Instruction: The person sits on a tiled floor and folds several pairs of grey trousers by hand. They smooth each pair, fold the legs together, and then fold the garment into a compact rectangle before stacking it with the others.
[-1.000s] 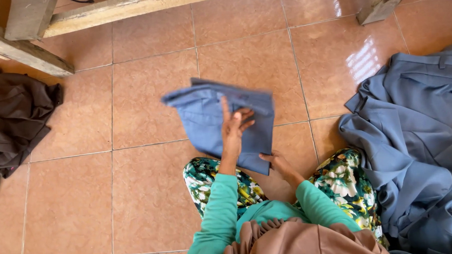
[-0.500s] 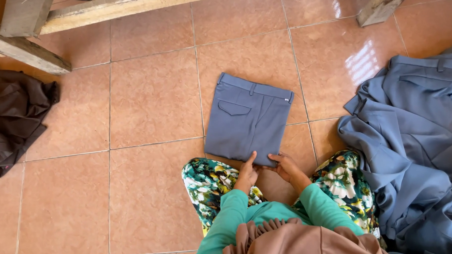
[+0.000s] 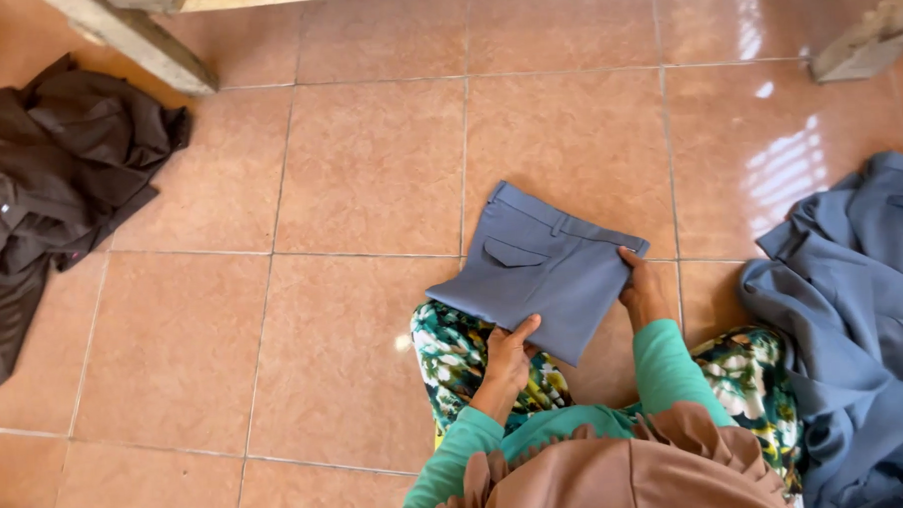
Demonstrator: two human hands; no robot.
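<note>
1. Folded blue-grey trousers [image 3: 542, 276] lie on the tiled floor [image 3: 368, 167], pocket side up, just ahead of the person's floral-clad knees [image 3: 455, 359].
2. The left hand [image 3: 510, 352] grips the trousers' near edge at 6 o'clock, fingers clasped on the cloth.
3. The right hand [image 3: 641, 292] pinches the waistband corner at 3 o'clock.
4. A blue-grey garment pile [image 3: 854, 310] lies at 3 o'clock; dark brown clothing [image 3: 49, 178] at 10 o'clock.

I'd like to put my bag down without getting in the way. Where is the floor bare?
Bare tiles lie between the dark clothes on the left and the folded grey trousers. More lie beyond the trousers, toward the wooden legs. It is crowded at the right, where the grey pile sits close to the right hand; the left hand holds the trousers' near edge.
</note>
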